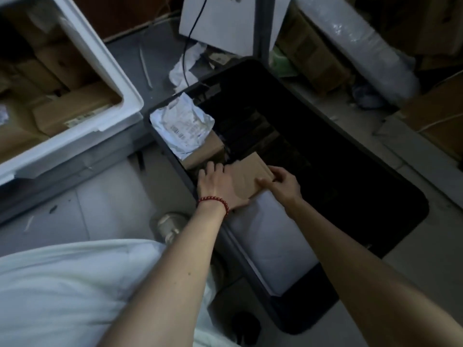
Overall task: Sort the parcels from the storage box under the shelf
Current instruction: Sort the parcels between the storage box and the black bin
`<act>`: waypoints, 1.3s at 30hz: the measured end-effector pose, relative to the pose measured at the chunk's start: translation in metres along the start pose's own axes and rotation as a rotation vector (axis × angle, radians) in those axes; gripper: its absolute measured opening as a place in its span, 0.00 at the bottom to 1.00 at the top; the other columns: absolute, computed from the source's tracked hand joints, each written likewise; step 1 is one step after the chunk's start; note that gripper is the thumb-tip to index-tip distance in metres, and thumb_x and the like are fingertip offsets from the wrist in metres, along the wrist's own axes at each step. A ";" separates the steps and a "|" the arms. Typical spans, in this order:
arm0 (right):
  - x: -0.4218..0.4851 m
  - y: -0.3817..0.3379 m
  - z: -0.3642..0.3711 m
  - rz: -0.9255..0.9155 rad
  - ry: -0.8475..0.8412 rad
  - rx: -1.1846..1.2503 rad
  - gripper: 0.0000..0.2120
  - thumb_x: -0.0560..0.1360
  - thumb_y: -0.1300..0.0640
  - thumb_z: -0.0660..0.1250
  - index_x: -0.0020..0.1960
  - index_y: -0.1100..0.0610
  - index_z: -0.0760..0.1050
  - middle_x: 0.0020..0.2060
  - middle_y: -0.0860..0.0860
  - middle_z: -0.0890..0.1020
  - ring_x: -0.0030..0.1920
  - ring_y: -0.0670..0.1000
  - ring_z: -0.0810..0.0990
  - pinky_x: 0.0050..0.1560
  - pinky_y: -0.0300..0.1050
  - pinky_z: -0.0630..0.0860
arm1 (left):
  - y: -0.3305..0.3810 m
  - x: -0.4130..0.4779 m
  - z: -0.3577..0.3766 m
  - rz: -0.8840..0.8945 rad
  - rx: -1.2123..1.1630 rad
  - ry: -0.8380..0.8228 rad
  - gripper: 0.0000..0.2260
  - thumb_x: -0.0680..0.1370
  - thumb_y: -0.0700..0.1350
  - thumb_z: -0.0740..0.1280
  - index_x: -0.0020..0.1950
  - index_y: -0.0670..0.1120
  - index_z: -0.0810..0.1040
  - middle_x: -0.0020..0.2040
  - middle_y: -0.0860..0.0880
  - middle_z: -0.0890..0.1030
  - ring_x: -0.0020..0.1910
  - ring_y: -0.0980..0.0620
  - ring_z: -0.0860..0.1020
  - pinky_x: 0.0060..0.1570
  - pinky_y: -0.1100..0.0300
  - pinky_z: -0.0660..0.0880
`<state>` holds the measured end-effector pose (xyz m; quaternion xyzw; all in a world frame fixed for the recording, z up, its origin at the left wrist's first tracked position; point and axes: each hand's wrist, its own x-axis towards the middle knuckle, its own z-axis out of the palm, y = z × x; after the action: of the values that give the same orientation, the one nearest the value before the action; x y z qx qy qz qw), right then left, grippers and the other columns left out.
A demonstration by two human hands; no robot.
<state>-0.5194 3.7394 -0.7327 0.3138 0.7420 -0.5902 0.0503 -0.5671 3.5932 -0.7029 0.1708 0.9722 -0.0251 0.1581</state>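
A dark storage box [390, 216] stands open on the floor, its inside mostly black. Over its near left side, both hands hold a small brown cardboard parcel [250, 172]. My left hand [218, 186], with a red bead bracelet at the wrist, grips the parcel's left side. My right hand [283, 181] pinches its right edge. Under them lies a flat pale grey parcel [270, 234]. A crumpled white plastic mailer with a label [183, 126] and another brown carton [205, 151] lie at the box's far left.
A white foam box [105, 63] holding brown cartons stands at the left. A white carton [225, 21] with a black cable, a grey shelf post [263, 26], wrapped goods and cartons crowd the back and right. Grey tiled floor [105, 209] lies between.
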 end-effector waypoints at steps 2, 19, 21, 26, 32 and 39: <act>0.001 0.002 0.008 0.007 -0.020 -0.007 0.24 0.74 0.57 0.71 0.68 0.56 0.71 0.62 0.53 0.76 0.62 0.53 0.74 0.61 0.47 0.74 | -0.002 0.002 0.003 -0.007 -0.010 -0.038 0.40 0.65 0.67 0.69 0.69 0.44 0.65 0.65 0.43 0.71 0.64 0.42 0.65 0.59 0.50 0.63; 0.017 0.007 0.038 -0.095 -0.174 -0.546 0.25 0.77 0.49 0.66 0.72 0.52 0.64 0.65 0.53 0.75 0.64 0.54 0.74 0.63 0.48 0.72 | -0.002 0.003 0.006 -0.012 0.063 -0.018 0.20 0.78 0.51 0.60 0.69 0.48 0.68 0.66 0.46 0.73 0.65 0.44 0.69 0.64 0.47 0.60; 0.014 -0.001 0.035 -0.184 -0.129 -0.770 0.25 0.77 0.44 0.64 0.71 0.50 0.64 0.64 0.52 0.75 0.61 0.54 0.74 0.58 0.54 0.75 | -0.005 -0.003 0.001 0.004 0.034 0.039 0.20 0.78 0.53 0.60 0.69 0.49 0.69 0.64 0.47 0.74 0.66 0.45 0.67 0.64 0.47 0.58; -0.001 -0.034 0.028 -0.316 0.010 -0.933 0.23 0.78 0.43 0.60 0.70 0.50 0.65 0.63 0.52 0.74 0.60 0.54 0.73 0.52 0.50 0.76 | -0.036 -0.025 -0.017 0.009 -0.072 0.188 0.18 0.77 0.54 0.60 0.65 0.51 0.72 0.61 0.50 0.76 0.63 0.48 0.68 0.65 0.51 0.58; -0.035 -0.097 0.039 -0.506 -0.002 -0.967 0.21 0.79 0.42 0.59 0.68 0.49 0.69 0.67 0.51 0.69 0.64 0.54 0.71 0.53 0.49 0.74 | -0.076 -0.047 -0.078 -0.177 -0.208 0.264 0.15 0.77 0.53 0.61 0.63 0.54 0.72 0.62 0.51 0.76 0.64 0.48 0.68 0.64 0.48 0.60; -0.088 -0.193 0.092 -0.857 -0.028 -0.838 0.21 0.77 0.39 0.59 0.65 0.48 0.72 0.65 0.48 0.69 0.63 0.52 0.72 0.49 0.48 0.75 | -0.126 -0.085 -0.151 -0.341 -0.280 0.413 0.15 0.77 0.54 0.62 0.63 0.53 0.72 0.63 0.50 0.76 0.65 0.46 0.68 0.63 0.48 0.62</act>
<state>-0.5776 3.5993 -0.5576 -0.0675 0.9713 -0.2193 -0.0630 -0.5797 3.4628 -0.5338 -0.0168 0.9924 0.1184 -0.0274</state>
